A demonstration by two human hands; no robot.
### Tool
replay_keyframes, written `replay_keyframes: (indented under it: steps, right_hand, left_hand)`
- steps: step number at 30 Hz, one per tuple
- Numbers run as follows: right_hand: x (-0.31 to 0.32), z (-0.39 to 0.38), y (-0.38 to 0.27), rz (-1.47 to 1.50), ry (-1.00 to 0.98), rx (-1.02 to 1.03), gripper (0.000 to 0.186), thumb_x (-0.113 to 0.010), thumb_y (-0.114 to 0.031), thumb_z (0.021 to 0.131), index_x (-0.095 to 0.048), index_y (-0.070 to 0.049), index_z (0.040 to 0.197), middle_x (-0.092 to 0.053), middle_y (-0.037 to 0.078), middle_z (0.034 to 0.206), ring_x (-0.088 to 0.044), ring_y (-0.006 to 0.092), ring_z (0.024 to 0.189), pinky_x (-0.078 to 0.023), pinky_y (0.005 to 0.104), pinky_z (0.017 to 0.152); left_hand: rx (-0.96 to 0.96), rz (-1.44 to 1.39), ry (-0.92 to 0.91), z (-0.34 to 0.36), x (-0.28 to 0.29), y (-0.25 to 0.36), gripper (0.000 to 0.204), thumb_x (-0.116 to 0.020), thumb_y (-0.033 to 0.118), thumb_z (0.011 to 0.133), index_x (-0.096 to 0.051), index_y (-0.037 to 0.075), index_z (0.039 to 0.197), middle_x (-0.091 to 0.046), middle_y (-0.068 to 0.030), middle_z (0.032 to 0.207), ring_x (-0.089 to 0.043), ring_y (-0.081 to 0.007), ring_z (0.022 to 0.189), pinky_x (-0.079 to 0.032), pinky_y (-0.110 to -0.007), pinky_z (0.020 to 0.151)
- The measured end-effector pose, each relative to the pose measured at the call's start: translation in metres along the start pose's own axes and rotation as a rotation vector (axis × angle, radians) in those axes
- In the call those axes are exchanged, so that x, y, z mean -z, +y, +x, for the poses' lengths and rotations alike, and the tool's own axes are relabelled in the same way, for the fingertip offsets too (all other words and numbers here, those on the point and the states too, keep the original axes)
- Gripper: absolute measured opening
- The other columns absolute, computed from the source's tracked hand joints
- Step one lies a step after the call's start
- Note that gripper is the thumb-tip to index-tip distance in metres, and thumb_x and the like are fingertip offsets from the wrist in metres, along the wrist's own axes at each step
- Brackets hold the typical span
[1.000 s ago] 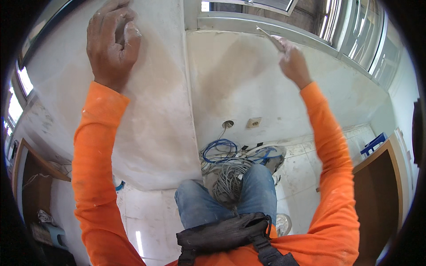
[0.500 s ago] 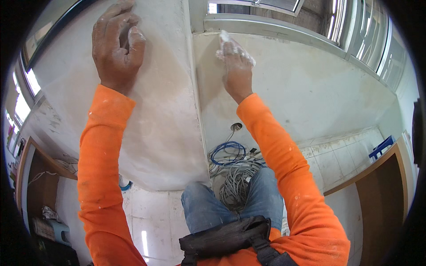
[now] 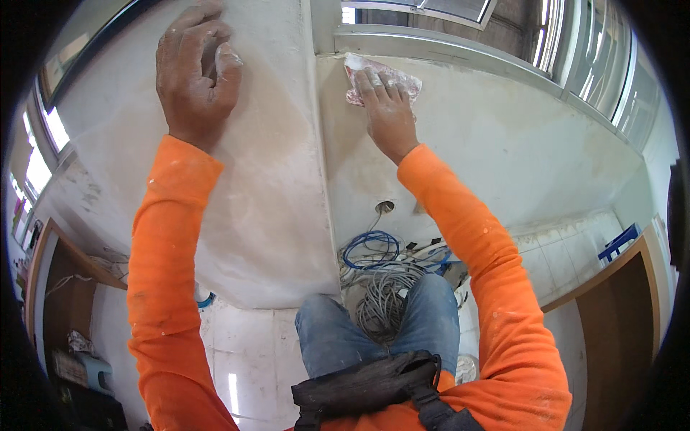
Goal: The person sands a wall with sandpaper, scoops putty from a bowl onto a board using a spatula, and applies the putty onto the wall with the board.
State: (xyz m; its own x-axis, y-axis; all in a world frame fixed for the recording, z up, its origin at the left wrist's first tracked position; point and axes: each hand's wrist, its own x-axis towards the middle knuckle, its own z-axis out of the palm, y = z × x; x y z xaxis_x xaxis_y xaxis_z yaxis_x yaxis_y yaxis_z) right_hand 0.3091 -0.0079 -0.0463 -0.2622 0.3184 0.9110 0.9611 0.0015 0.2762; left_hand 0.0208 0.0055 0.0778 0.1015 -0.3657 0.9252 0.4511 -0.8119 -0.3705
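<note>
My right hand (image 3: 389, 113) presses a folded sheet of sandpaper (image 3: 407, 83), reddish and coated in white dust, flat against the pale wall (image 3: 496, 144) just below the window frame. Its fingers lie over the sheet and hold it. At the upper left, my left hand (image 3: 192, 82) leans on the protruding wall section (image 3: 266, 208), open and empty. Its fingers are bent and the thumb stands apart; white dust covers their tips. Beige patches and whitish smears mark both wall surfaces.
Coiled grey cables (image 3: 384, 298) and a blue cable (image 3: 370, 248) lie between my knees, below a round hole (image 3: 386, 207) in the wall. Wooden cabinets stand at left (image 3: 68, 287) and right (image 3: 625, 330). A blue stool (image 3: 619, 243) is at far right.
My right hand has shifted slightly right and down, and more of the sandpaper now shows. My left hand stays at nearly the same spot on the wall.
</note>
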Motion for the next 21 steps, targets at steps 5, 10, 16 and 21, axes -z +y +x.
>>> replay_keyframes:
  steps: [5, 10, 16, 21]
  right_hand:
    - [-0.013, -0.006, -0.016, -0.052, -0.004, 0.01, 0.06, -0.054, 0.001, 0.08, -0.044, -0.005, 0.139, -0.053, 0.015, 0.135, -0.051, 0.0359, 0.12, -0.038, 0.0494, 0.101]
    - [0.002, -0.034, -0.01, 0.021, -0.114, 0.147, 0.059, -0.054, 0.002, 0.08, -0.046, -0.006, 0.138, -0.055, 0.013, 0.134, -0.053, 0.0336, 0.119, -0.038, 0.0486, 0.1]
    - [0.007, 0.006, 0.014, -0.026, -0.017, 0.128, 0.062, -0.055, 0.0, 0.08, -0.045, -0.008, 0.14, -0.055, 0.011, 0.134, -0.052, 0.0321, 0.119, -0.038, 0.0473, 0.101]
    - [-0.004, -0.002, 0.004, -0.048, -0.057, 0.192, 0.061, -0.057, -0.002, 0.08, -0.046, -0.009, 0.14, -0.057, 0.01, 0.133, -0.053, 0.0316, 0.119, -0.038, 0.0464, 0.101]
  left_hand:
    - [0.081, -0.127, 0.041, 0.0, -0.004, 0.005, 0.014, -0.057, 0.009, 0.087, -0.063, 0.002, 0.097, -0.06, -0.0126, 0.119, -0.058, -0.0241, 0.109, -0.056, -0.034, 0.087]
    - [-0.112, 0.076, 0.001, 0.005, 0.006, -0.004, 0.014, -0.057, 0.011, 0.089, -0.063, 0.003, 0.097, -0.06, -0.0117, 0.12, -0.058, -0.0233, 0.108, -0.056, -0.032, 0.088]
    - [0.065, -0.107, 0.056, -0.004, -0.005, 0.001, 0.014, -0.058, 0.012, 0.087, -0.063, 0.003, 0.097, -0.062, -0.0128, 0.116, -0.059, -0.0241, 0.107, -0.055, -0.031, 0.086]
    - [-0.045, 0.013, 0.017, 0.001, 0.001, -0.005, 0.014, -0.058, 0.01, 0.086, -0.063, 0.003, 0.097, -0.061, -0.0135, 0.119, -0.059, -0.0252, 0.108, -0.055, -0.032, 0.087]
